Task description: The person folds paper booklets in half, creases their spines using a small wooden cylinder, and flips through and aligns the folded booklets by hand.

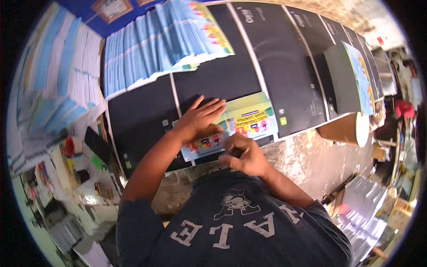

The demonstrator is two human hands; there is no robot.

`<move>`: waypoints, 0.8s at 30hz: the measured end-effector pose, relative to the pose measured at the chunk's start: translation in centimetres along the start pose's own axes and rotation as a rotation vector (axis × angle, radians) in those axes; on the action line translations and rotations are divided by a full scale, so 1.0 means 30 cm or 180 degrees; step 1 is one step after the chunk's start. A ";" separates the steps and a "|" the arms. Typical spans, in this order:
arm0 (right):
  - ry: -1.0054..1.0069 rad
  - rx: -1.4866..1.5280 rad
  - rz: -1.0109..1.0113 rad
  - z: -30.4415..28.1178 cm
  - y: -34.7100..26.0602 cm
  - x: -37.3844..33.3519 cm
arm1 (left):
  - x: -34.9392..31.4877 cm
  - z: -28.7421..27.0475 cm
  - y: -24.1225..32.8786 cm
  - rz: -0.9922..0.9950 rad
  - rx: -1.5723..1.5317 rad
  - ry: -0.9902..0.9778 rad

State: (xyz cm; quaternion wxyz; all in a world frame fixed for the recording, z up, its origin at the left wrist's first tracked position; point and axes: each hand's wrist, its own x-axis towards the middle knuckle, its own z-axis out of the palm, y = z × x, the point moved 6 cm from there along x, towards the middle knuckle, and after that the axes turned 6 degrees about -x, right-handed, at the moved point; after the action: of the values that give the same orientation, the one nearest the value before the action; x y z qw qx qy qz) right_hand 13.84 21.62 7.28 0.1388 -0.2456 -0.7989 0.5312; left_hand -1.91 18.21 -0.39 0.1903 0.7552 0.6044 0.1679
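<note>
An opened-out booklet cover (260,113), printed in yellow, green and light blue with colourful figures, lies along the near edge of the black-topped table. My left hand (202,119) rests on its left half, fingers stretched out and spread. Close to the cover's near edge, around its middle, my right hand (247,156) is closed with the fingers curled. Something dark shows between its thumb and fingers, too shadowed and blurred to name. Part of the cover is hidden beneath my hands.
A fanned row of thin blue-edged booklets (164,42) lies at the far left of the table. Tall paper stacks (53,71) rise farther left. Another booklet stack (364,84) stands at the right, above a brown cylindrical container (342,130). Loose paper piles (362,196) sit lower right.
</note>
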 end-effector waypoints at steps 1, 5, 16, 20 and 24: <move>-0.0276 0.0426 0.0150 0.003 0.026 -0.002 | 0.007 -0.008 0.001 -0.0126 0.0008 -0.0056; 0.0013 0.1023 -0.0909 0.012 0.000 -0.025 | 0.004 -0.004 0.001 -0.0083 0.0164 -0.0100; 0.0535 0.1424 -0.1391 -0.280 0.157 -0.069 | 0.051 -0.067 0.033 -0.0098 -0.0146 -0.0211; -0.0105 0.1266 -0.1533 -0.054 0.141 -0.048 | 0.007 -0.058 0.017 -0.0145 -0.0370 -0.0070; -0.0916 0.0661 -0.2250 0.160 0.007 0.009 | 0.021 -0.057 0.019 -0.0113 -0.0395 0.0152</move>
State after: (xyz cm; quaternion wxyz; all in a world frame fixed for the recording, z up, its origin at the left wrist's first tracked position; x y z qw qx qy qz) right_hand 11.34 18.09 5.17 0.2239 0.1368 -0.7875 0.5577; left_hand -2.12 18.84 1.38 0.2253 0.7269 0.6105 0.2196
